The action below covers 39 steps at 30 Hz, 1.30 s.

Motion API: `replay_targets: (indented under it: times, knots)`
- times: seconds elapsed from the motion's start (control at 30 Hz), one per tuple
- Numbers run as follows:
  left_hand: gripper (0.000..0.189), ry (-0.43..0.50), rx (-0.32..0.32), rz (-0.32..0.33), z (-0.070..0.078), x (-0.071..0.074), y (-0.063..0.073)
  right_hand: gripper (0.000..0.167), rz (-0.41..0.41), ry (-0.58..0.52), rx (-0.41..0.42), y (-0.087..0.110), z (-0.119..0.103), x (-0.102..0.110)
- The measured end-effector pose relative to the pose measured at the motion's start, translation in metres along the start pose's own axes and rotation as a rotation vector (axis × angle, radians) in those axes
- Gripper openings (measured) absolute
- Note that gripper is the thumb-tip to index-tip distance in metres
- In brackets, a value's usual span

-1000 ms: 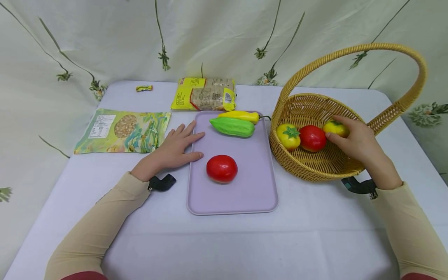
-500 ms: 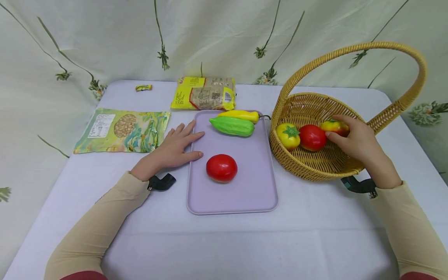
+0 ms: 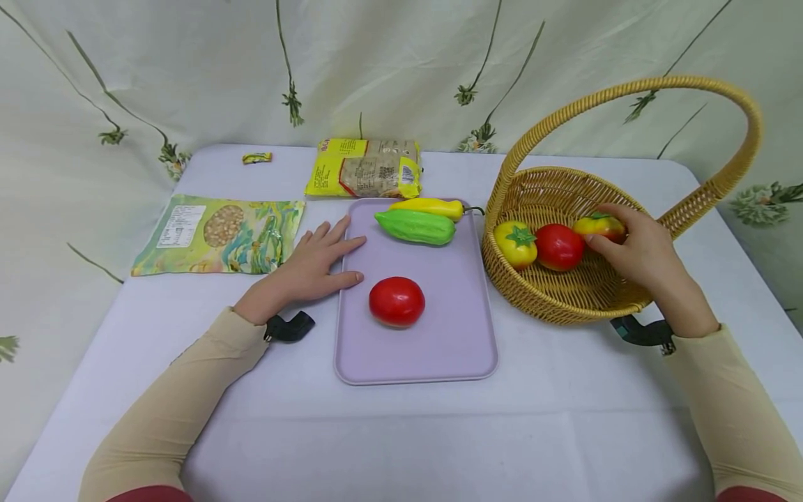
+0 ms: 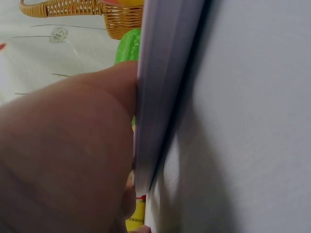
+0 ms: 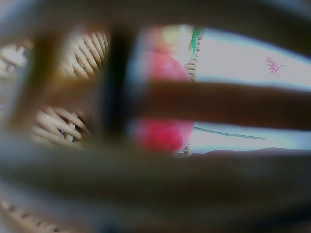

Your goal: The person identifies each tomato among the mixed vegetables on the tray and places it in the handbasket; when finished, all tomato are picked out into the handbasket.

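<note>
In the head view my right hand [image 3: 646, 254] reaches into the wicker basket [image 3: 539, 296]. Its thumb and forefinger pinch a yellow-and-red tomato [image 3: 592, 225] with a green leafy top; the palm side is hidden. A red tomato [image 3: 560, 247] lies beside it, and another yellow tomato [image 3: 516, 245] sits near the basket's left wall. My left hand [image 3: 307, 268] rests with spread fingers on the left rim of a lilac tray [image 3: 414, 362]. On that tray lie a red tomato [image 3: 397, 302], a green pepper [image 3: 416, 227] and a yellow pepper [image 3: 433, 207].
The basket's tall handle [image 3: 633, 89] arches over its right side. Left of the tray lies a green printed bag [image 3: 219, 236]. Behind it are a yellow bag [image 3: 364, 169] and a small wrapped candy [image 3: 257, 157]. Basket weave partly blocks the right wrist view.
The yellow-and-red tomato has turned in my right fingers, so its red side and leafy top show more. My left hand stays where it was on the tray.
</note>
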State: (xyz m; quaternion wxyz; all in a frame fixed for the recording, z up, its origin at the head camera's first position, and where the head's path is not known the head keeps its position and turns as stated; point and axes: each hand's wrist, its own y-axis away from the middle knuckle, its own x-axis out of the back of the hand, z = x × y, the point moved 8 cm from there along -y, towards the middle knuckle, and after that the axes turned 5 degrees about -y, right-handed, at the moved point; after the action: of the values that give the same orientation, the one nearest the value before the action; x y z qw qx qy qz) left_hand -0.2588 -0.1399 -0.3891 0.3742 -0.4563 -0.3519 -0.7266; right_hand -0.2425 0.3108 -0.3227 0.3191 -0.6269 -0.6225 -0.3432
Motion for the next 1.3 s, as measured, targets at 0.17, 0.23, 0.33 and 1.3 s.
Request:
replay_targets:
  times: [0.17, 0.23, 0.33, 1.3]
  knots:
    - [0.072, 0.000, -0.001, 0.000, -0.001, 0.000, 0.000, 0.057, 0.024, -0.013, -0.019, 0.000, 0.002, 0.002]
    - [0.071, 0.002, -0.005, 0.007, 0.000, 0.000, 0.000, 0.056, 0.032, -0.018, -0.022, 0.000, 0.002, 0.003]
    - [0.071, 0.006, -0.008, 0.019, 0.000, 0.000, 0.000, 0.059, 0.039, -0.014, -0.023, 0.000, 0.002, 0.004]
    - [0.071, 0.008, -0.003, 0.009, 0.001, 0.000, 0.000, 0.069, 0.041, 0.007, -0.027, 0.011, -0.008, 0.019]
